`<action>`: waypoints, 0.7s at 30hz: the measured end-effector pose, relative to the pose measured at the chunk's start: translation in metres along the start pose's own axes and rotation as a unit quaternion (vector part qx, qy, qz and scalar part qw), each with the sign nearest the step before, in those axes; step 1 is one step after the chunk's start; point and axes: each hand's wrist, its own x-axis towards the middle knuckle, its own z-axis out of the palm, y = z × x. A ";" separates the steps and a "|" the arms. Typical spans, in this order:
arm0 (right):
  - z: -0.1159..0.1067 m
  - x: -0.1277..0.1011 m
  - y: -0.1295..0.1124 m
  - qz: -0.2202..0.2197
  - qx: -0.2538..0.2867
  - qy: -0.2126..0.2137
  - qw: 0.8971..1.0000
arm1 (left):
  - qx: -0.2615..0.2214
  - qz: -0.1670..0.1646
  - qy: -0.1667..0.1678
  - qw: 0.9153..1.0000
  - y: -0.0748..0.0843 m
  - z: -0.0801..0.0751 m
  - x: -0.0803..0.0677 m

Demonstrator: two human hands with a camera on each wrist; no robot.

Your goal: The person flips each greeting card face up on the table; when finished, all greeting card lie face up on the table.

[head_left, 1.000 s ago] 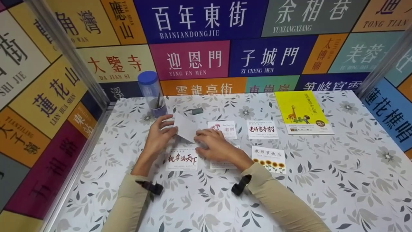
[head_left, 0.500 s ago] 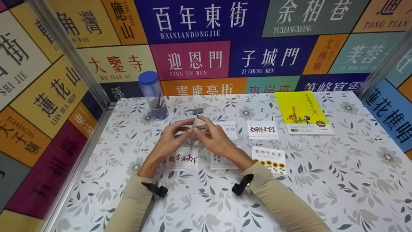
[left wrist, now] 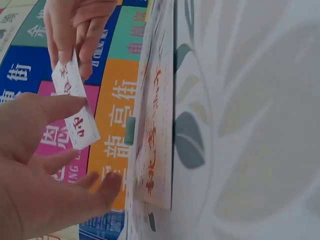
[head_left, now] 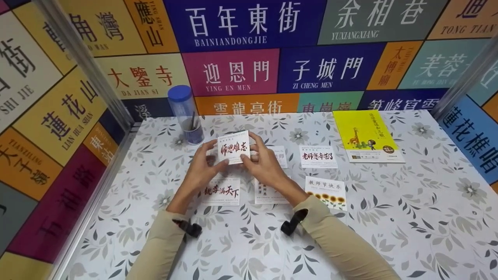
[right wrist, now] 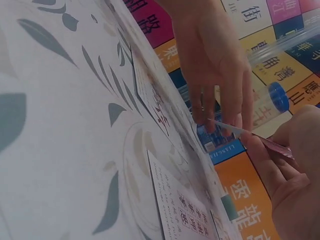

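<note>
Both hands hold up a small white card (head_left: 234, 146) with red brush-style Chinese lettering, tilted toward the head camera above the table. My left hand (head_left: 200, 167) pinches its left side, thumb at the lower edge. On the opposite side, my right hand (head_left: 267, 165) grips it between thumb and fingers. The left wrist view shows the card (left wrist: 80, 120) with the left thumb on its face. Beneath and beside the hands lie other printed cards: a red-lettered card (head_left: 221, 197), a card (head_left: 268, 196) partly under the right wrist, and a card (head_left: 279, 157) partly behind the right hand.
A card with red lettering (head_left: 318, 156) and a sunflower card (head_left: 326, 194) lie to the right. Behind them is a yellow booklet (head_left: 363, 136). A clear blue-lidded container (head_left: 184, 112) stands at the back left. A small green-grey object (left wrist: 130, 131) shows in the left wrist view.
The card was first blank side up, then turned edge-on between both hands, and now shows its lettered face. The right hand has moved slightly up. The cards on the table are unmoved.
</note>
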 end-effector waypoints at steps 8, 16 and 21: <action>0.001 -0.003 0.004 -0.002 -0.201 -0.027 0.979 | -0.035 -0.065 0.015 0.997 -0.007 -0.019 0.001; 0.004 -0.011 0.006 -0.008 -0.364 -0.125 0.923 | 0.150 -0.064 0.065 0.984 -0.014 -0.025 0.001; 0.005 -0.014 0.007 -0.012 -0.396 -0.141 0.907 | 0.195 -0.052 0.074 0.977 -0.014 -0.023 0.000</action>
